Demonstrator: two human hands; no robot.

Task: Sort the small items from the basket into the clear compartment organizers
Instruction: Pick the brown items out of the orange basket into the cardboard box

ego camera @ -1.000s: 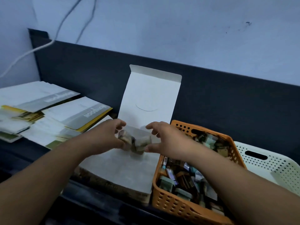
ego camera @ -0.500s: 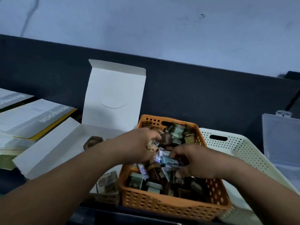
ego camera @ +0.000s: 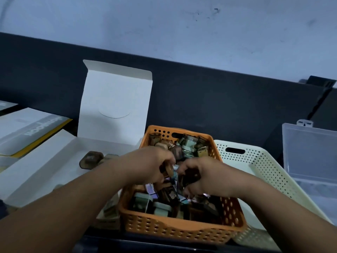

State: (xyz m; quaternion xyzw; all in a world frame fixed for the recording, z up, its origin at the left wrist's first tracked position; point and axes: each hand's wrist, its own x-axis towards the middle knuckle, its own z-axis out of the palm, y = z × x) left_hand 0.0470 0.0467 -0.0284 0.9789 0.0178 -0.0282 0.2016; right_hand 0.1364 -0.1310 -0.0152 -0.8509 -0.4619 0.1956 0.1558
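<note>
An orange perforated basket full of several small wrapped items sits at the centre front. Both hands are inside it. My left hand curls its fingers round a small dark brown item. My right hand curls its fingers round another dark item in the pile. One dark brown item lies on the opened white cardboard box to the left. A clear plastic organizer with its lid raised stands at the far right.
A cream perforated basket sits right of the orange one. Booklets and flat white boxes lie at the far left. A dark back panel runs behind everything. The white box's lid stands upright.
Both hands left the white box, where they set down a brown item, and moved right into the orange basket. They now dig deeper and grip items there.
</note>
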